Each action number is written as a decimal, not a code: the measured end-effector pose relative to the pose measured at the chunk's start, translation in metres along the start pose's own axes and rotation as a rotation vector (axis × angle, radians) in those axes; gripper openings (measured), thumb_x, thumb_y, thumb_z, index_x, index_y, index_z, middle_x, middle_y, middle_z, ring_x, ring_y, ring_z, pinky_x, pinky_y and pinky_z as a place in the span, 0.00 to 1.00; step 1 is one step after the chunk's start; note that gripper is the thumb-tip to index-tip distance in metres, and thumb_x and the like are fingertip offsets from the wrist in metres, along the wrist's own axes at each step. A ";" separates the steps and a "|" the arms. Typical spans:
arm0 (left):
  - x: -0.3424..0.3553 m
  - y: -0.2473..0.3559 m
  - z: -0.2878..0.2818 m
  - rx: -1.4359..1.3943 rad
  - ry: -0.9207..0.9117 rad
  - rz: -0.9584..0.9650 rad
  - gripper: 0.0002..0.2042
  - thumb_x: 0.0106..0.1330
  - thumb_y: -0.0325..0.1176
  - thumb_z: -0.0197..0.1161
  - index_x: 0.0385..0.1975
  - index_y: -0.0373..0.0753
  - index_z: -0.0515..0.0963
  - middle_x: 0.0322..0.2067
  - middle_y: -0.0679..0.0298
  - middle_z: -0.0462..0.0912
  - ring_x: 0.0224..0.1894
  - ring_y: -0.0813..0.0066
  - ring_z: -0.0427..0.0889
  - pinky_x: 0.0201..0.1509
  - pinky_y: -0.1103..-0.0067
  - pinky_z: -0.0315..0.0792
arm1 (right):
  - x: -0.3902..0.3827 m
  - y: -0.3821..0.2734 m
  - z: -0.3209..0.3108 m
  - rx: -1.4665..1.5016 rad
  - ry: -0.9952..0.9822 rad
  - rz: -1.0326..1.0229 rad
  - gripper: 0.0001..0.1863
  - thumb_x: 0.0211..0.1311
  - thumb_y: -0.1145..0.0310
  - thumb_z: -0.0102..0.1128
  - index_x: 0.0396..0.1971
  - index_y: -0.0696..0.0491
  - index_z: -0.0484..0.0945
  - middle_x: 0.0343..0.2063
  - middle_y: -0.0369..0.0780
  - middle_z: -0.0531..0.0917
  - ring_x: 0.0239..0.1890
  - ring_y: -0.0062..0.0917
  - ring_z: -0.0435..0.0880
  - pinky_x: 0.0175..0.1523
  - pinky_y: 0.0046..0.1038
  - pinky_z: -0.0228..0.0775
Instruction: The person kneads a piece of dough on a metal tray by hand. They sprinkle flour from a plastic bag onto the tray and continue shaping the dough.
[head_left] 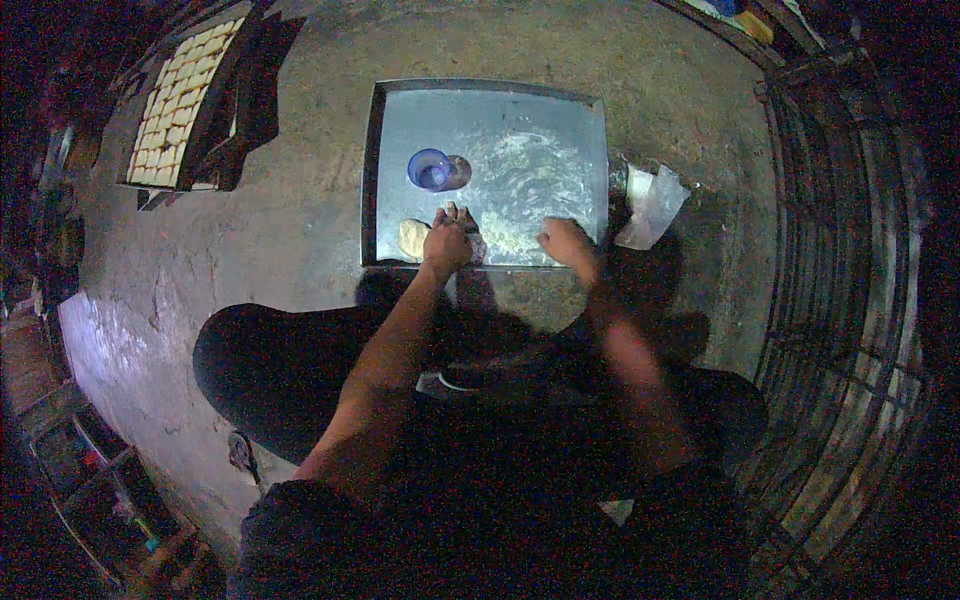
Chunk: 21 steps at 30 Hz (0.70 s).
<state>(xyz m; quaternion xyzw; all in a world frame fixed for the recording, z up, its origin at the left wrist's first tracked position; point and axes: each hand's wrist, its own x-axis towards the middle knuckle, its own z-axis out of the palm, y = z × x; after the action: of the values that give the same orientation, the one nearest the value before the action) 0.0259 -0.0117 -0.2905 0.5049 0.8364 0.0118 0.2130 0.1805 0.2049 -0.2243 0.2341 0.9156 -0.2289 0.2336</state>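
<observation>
A shallow metal tray [500,105] lies on the floor before me, its right half dusted with white flour [530,165]. My left hand [449,242] rests at the tray's near edge, fingers stretched forward and apart. Against its left side sits a pale lump of dough [413,240]. Just beyond that hand stands a blue-purple translucent cup [429,170], casting a shadow to its right. Over the floured near right part, my right hand [568,243] is closed with its fingers curled under. Whatever it may hold is hidden.
At the far left, a raised tray [183,100] bears rows of pale, block-shaped pieces. A crumpled plastic bag [652,205] lies right of the metal tray. Dark slatted racks [830,290] line the right side. A dark crate [110,490] stands at lower left. My folded legs border the near side.
</observation>
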 end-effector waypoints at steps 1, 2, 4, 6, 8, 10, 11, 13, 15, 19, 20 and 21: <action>0.002 -0.002 0.006 0.030 0.009 0.013 0.32 0.58 0.35 0.53 0.64 0.30 0.60 0.65 0.40 0.59 0.70 0.51 0.56 0.74 0.67 0.47 | -0.001 -0.002 0.003 -0.041 -0.040 -0.055 0.18 0.55 0.60 0.60 0.41 0.58 0.79 0.39 0.52 0.82 0.44 0.46 0.81 0.50 0.41 0.73; 0.004 -0.003 0.013 0.060 0.018 0.026 0.32 0.58 0.35 0.53 0.64 0.30 0.60 0.65 0.40 0.59 0.70 0.51 0.56 0.74 0.67 0.47 | -0.005 -0.006 0.010 -0.082 -0.080 -0.109 0.18 0.55 0.60 0.60 0.40 0.58 0.79 0.39 0.51 0.82 0.44 0.46 0.81 0.50 0.41 0.73; 0.005 -0.004 0.018 0.056 0.040 0.030 0.31 0.58 0.35 0.53 0.64 0.30 0.61 0.64 0.39 0.60 0.69 0.50 0.57 0.74 0.66 0.48 | -0.016 -0.015 0.020 -0.062 -0.067 -0.185 0.15 0.57 0.60 0.60 0.38 0.56 0.81 0.37 0.49 0.83 0.41 0.44 0.83 0.48 0.39 0.73; 0.008 -0.001 0.021 -0.011 0.070 0.029 0.31 0.58 0.34 0.53 0.63 0.29 0.61 0.63 0.38 0.61 0.68 0.48 0.59 0.74 0.67 0.48 | -0.009 -0.018 0.019 0.204 -0.060 -0.217 0.14 0.58 0.61 0.59 0.38 0.55 0.81 0.37 0.48 0.84 0.41 0.42 0.83 0.48 0.37 0.73; 0.003 -0.023 0.045 -0.064 0.207 0.040 0.28 0.57 0.33 0.55 0.60 0.32 0.66 0.60 0.39 0.66 0.65 0.45 0.63 0.72 0.66 0.51 | -0.001 -0.039 0.010 0.365 -0.010 -0.241 0.14 0.60 0.61 0.60 0.40 0.54 0.81 0.37 0.47 0.84 0.41 0.38 0.84 0.47 0.34 0.73; 0.008 -0.015 0.032 -0.191 0.202 0.061 0.24 0.56 0.33 0.57 0.55 0.35 0.71 0.57 0.41 0.70 0.61 0.42 0.67 0.70 0.65 0.56 | 0.006 -0.022 0.008 0.443 0.105 -0.147 0.14 0.60 0.62 0.60 0.42 0.54 0.80 0.38 0.46 0.84 0.41 0.37 0.84 0.48 0.33 0.73; 0.012 -0.010 0.018 -0.279 0.125 0.047 0.22 0.55 0.33 0.58 0.52 0.37 0.73 0.55 0.43 0.72 0.60 0.41 0.68 0.68 0.64 0.59 | 0.008 -0.011 0.009 0.480 0.164 -0.097 0.15 0.60 0.62 0.60 0.42 0.54 0.80 0.38 0.46 0.84 0.41 0.37 0.84 0.48 0.33 0.73; 0.008 -0.009 0.009 -0.390 0.072 0.016 0.17 0.54 0.33 0.60 0.46 0.41 0.76 0.52 0.46 0.75 0.57 0.40 0.71 0.64 0.62 0.65 | 0.010 -0.003 0.002 0.446 0.262 -0.176 0.15 0.60 0.61 0.59 0.43 0.54 0.80 0.39 0.46 0.84 0.43 0.37 0.83 0.49 0.33 0.73; -0.001 -0.014 0.003 -0.442 0.121 0.018 0.13 0.53 0.34 0.62 0.40 0.44 0.78 0.50 0.48 0.77 0.55 0.40 0.72 0.59 0.60 0.69 | 0.011 0.003 0.000 0.370 0.275 -0.153 0.16 0.60 0.59 0.59 0.42 0.52 0.81 0.40 0.46 0.84 0.44 0.39 0.83 0.50 0.35 0.74; -0.001 -0.008 0.006 -0.455 0.177 -0.062 0.13 0.53 0.32 0.61 0.40 0.44 0.78 0.49 0.50 0.78 0.56 0.41 0.72 0.61 0.59 0.68 | 0.002 0.020 0.007 0.367 0.162 -0.282 0.13 0.60 0.67 0.59 0.42 0.56 0.79 0.39 0.46 0.84 0.43 0.36 0.83 0.49 0.31 0.72; -0.001 -0.011 0.009 -0.445 0.191 -0.052 0.13 0.53 0.32 0.60 0.40 0.44 0.78 0.50 0.50 0.77 0.57 0.42 0.71 0.62 0.60 0.66 | 0.001 0.017 0.008 0.441 0.215 -0.274 0.12 0.57 0.67 0.59 0.38 0.56 0.80 0.35 0.48 0.83 0.39 0.39 0.83 0.46 0.32 0.73; 0.001 -0.010 0.008 -0.438 0.201 -0.034 0.13 0.53 0.31 0.59 0.40 0.44 0.78 0.50 0.50 0.77 0.57 0.43 0.71 0.63 0.60 0.65 | 0.000 0.018 0.009 0.363 0.158 -0.287 0.12 0.56 0.65 0.59 0.37 0.56 0.81 0.34 0.49 0.83 0.38 0.41 0.83 0.44 0.34 0.73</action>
<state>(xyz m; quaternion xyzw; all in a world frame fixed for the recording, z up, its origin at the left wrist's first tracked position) 0.0197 -0.0174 -0.3005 0.4287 0.8393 0.2394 0.2331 0.1929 0.2144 -0.2370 0.1571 0.8986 -0.4017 0.0805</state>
